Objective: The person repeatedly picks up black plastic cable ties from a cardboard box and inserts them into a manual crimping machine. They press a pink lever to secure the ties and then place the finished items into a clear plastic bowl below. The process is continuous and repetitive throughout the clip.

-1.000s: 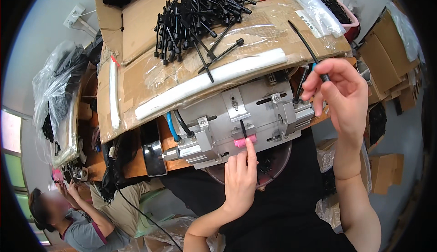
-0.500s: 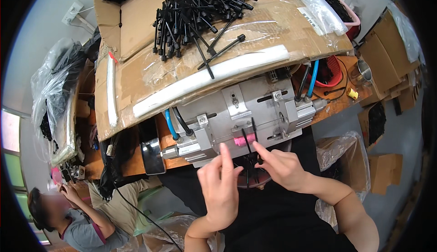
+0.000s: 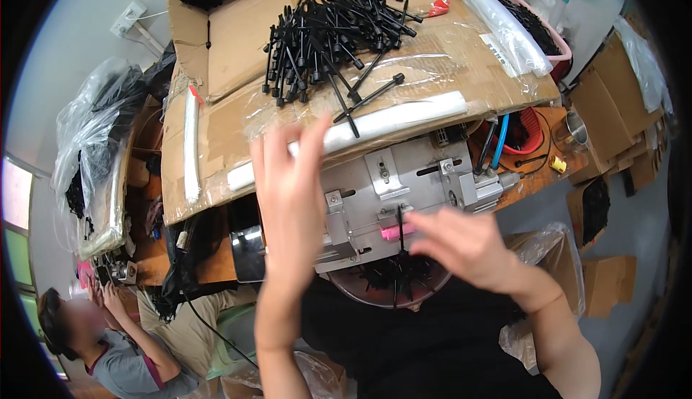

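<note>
My left hand (image 3: pixel 288 197) is raised over the front edge of the cardboard sheet, fingers spread and slightly blurred, with nothing visible in them. Just beyond its fingertips are thin black rods with knobbed ends (image 3: pixel 317 53), heaped on the cardboard. My right hand (image 3: pixel 465 247) is over the metal fixture (image 3: pixel 367 219), its blurred fingers stretched apart to the left. Their tips are close to an upright-looking black rod (image 3: pixel 401 229) lying across a pink cylinder (image 3: pixel 393 234); whether they touch it is unclear. Below the fixture's front edge, a round bowl (image 3: pixel 353 294) holds more black rods.
The cardboard sheet (image 3: pixel 432 60) covers the back of the wooden bench (image 3: pixel 537 165). A phone (image 3: pixel 249 251) is left of the fixture; a red basket (image 3: pixel 532 129) and a metal cup (image 3: pixel 573 129) are right. Blue tubes (image 3: pixel 501 139) rise there. Another person (image 3: pixel 137 348) sits far left.
My left hand has moved up and left, from the fixture to the cardboard's edge. My right hand has shifted slightly right. Two rods showed near the pink cylinder before; one shows now.
</note>
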